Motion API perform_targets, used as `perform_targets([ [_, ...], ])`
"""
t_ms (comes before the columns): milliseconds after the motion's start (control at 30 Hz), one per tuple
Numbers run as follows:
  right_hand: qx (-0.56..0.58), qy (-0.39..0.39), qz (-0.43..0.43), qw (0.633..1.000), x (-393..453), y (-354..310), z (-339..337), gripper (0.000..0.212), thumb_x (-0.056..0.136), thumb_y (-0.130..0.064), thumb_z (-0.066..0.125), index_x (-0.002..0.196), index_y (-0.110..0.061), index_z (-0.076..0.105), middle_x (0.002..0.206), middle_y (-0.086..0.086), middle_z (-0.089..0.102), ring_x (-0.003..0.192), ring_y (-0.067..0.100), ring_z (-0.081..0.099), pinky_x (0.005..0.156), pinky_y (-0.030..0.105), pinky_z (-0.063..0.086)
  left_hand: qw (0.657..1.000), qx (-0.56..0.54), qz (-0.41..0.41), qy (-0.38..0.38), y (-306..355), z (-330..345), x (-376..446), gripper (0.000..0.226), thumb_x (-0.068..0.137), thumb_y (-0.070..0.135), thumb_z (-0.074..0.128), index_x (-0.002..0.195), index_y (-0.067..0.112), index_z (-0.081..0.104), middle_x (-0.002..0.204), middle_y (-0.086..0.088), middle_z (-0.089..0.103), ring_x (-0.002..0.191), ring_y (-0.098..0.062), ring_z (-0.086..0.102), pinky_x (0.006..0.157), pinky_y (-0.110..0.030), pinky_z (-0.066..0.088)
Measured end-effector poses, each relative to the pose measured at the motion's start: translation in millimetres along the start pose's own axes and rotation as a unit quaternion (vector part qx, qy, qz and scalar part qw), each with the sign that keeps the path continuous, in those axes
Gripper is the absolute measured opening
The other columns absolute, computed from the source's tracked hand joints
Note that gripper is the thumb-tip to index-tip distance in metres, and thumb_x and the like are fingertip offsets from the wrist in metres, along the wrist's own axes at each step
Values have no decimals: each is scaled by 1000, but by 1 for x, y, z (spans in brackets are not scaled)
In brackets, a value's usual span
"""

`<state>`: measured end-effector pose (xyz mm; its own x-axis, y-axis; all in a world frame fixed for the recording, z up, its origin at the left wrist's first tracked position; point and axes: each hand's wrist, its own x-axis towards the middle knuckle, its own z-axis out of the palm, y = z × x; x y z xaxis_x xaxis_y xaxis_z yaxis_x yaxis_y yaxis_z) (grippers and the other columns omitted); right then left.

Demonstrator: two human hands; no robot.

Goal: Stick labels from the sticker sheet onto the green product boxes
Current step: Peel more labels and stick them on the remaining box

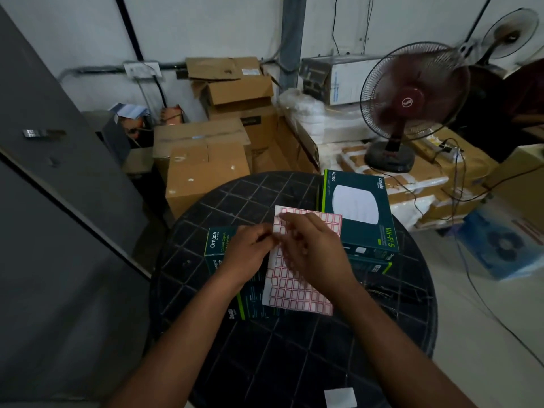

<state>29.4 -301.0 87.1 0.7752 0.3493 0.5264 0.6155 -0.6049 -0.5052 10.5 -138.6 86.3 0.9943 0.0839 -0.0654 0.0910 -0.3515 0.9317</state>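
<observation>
A sticker sheet point(290, 288) with red-bordered labels lies over a dark green product box point(219, 245) on the round black table point(294, 363). My left hand point(245, 256) pinches the sheet's upper left edge. My right hand point(315, 248) is above the sheet with fingers curled at its upper left; whether they hold a label is hidden. A larger green Wi-Fi box point(359, 210) sits on other green boxes point(374, 265) to the right. One more green box edge point(235, 312) shows under the sheet.
A small white paper point(341, 397) lies at the table's near edge. Cardboard cartons point(203, 169) stand behind the table. A running pedestal fan point(412, 104) is at the back right, with cables point(477, 290) trailing over the floor. A grey panel point(59, 172) fills the left.
</observation>
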Motion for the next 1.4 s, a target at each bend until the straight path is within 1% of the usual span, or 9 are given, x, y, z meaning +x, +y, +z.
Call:
perform_targets([
  [233,52,0,31,998,10,9,7,26,97,-23,66,122,-20,68,100,-2,71,79,8,65,69,32,57,998,-45,24,-40,2,-6,-2,27,97,12,61,119,25,70,101,4,77,96,-10,73,91,-34,57],
  [400,36,5,19,999,16,11,4,16,93,-23,68,107,-21,74,90,-4,72,77,6,65,67,32,57,999,-17,25,-33,-2,-5,0,24,95,15,64,112,28,73,97,1,76,92,-11,73,93,-40,57],
  [533,57,18,55,997,16,11,8,3,92,-18,71,94,-20,71,83,-7,72,75,7,67,66,36,59,998,-26,28,-40,0,-5,2,24,96,13,62,113,26,72,96,3,77,90,-9,74,88,-34,59],
  [633,67,15,89,994,16,10,7,12,94,-24,70,105,-21,66,83,-9,71,74,4,68,65,31,60,998,-21,32,-51,2,-8,3,26,96,13,62,116,26,72,95,5,78,88,-9,75,83,-29,59],
  [933,26,-27,40,999,25,11,4,2,97,-16,61,96,-18,61,82,-3,66,70,12,63,64,41,56,999,25,29,-33,2,-7,9,24,96,19,63,115,29,72,93,7,67,80,-2,71,73,-19,57],
  [1067,34,-59,69,995,23,9,6,5,101,-17,54,97,-20,55,86,-2,65,73,15,63,66,44,57,999,13,19,-29,6,-8,10,26,97,16,61,119,28,71,92,14,66,83,-2,70,83,-30,60],
  [1167,81,-92,99,987,24,7,0,8,106,-23,46,100,-22,51,85,-4,67,72,10,65,66,38,57,999,9,21,-26,4,-9,13,23,98,17,59,113,28,73,92,4,75,85,-10,73,84,-42,61],
  [1267,112,-94,107,984,24,8,-6,11,105,-24,45,97,-22,52,92,-4,62,80,6,61,69,30,53,1000,13,20,-20,4,-9,15,23,99,18,57,112,29,72,90,1,76,82,-11,74,82,-43,61],
  [1400,108,-97,143,979,16,23,-12,10,92,-36,47,89,-30,55,119,-4,52,103,8,54,84,28,51,999,8,24,-22,3,-8,15,24,101,19,55,114,33,69,90,1,75,82,-7,73,80,-37,60],
])
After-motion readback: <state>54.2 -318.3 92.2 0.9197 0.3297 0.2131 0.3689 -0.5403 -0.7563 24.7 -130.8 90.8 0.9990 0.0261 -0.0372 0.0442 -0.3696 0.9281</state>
